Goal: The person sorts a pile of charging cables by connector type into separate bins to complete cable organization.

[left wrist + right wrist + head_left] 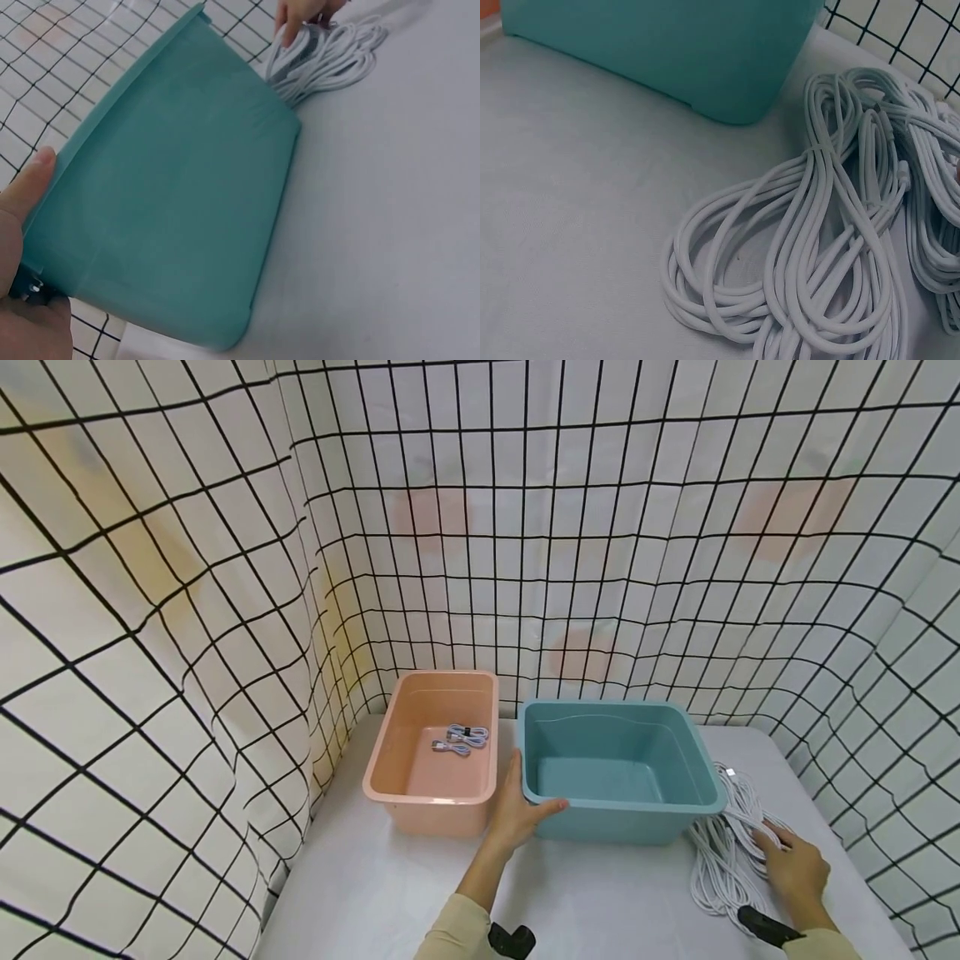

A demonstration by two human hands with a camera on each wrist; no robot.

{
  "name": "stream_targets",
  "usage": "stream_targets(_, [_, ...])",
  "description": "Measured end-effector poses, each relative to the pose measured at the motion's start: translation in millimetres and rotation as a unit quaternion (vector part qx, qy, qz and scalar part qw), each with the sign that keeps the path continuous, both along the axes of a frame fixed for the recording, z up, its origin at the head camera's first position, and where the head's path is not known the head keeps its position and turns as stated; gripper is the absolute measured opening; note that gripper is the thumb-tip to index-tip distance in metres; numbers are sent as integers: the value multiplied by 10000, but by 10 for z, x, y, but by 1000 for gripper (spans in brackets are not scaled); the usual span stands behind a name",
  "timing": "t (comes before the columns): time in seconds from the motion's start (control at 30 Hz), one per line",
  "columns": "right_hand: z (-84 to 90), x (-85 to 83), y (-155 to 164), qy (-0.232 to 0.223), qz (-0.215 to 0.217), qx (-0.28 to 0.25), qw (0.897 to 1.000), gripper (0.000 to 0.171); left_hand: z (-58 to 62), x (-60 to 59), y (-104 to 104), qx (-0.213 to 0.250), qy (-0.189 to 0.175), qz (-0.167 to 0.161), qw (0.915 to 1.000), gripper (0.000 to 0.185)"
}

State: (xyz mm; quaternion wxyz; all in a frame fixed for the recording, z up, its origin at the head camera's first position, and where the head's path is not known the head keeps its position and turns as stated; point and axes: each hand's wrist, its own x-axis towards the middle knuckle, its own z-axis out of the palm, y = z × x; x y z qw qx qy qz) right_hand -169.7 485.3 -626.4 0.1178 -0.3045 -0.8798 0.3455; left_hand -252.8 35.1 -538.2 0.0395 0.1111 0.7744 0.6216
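While my left hand holds the near corner of the blue tub, thumb over the rim, my right hand rests on the pile of white cords; I cannot tell if it grips them. The cords lie right of the blue tub. A pink tub sits left of it, holding small cables.

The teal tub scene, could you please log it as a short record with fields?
Left hand: grips the near left corner of the teal tub
Right hand: rests on the white cable bundle
Teal tub contents: nothing visible
Pink tub: left of the teal one, holds small coiled cables
Surface: white table
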Motion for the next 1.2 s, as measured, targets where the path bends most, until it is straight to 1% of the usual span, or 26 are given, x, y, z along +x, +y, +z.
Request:
stream_targets(0.1, [17,0,3,299,-51,263,9992,46,1,-6,6,17,69,-11,10000,122])
stream_targets(0.17, [37,9,5,349,-29,350,9988,45,-8,-6,3,-12,94,-11,10000,122])
stream_targets(0.23, [54,19,10,307,5,384,9988,44,-22,-2,-3,-57,99,5,9999,122])
stream_targets(0.33, [83,32,26,237,-24,280,9993,46,-36,-2,-12,-132,116,21,9998,122])
stream_targets(0.4, [102,35,46,299,-101,219,9993,46,-35,-9,-9,-118,145,18,9998,122])
stream_targets(0.6, [141,54,127,242,-381,-285,9986,57,-18,-14,8,-116,95,15,9999,121])
stream_targets(0.63, [148,51,141,237,-406,-312,9984,58,-17,-14,9,-116,94,18,9999,121])
stream_targets(0.8, [203,22,198,379,-403,-123,9984,55,-3,-12,8,-23,145,-1,9999,122])
stream_targets(0.93, [252,15,225,455,-471,-130,9978,54,4,-20,2,52,179,-38,9998,122])
stream_targets(1.07, [334,26,237,459,-619,-274,9967,56,-6,-21,-4,10,158,-12,9999,123])
stream_targets(1.2, [434,41,267,525,-773,-582,9939,58,-35,-14,3,-10,132,-11,9999,124])
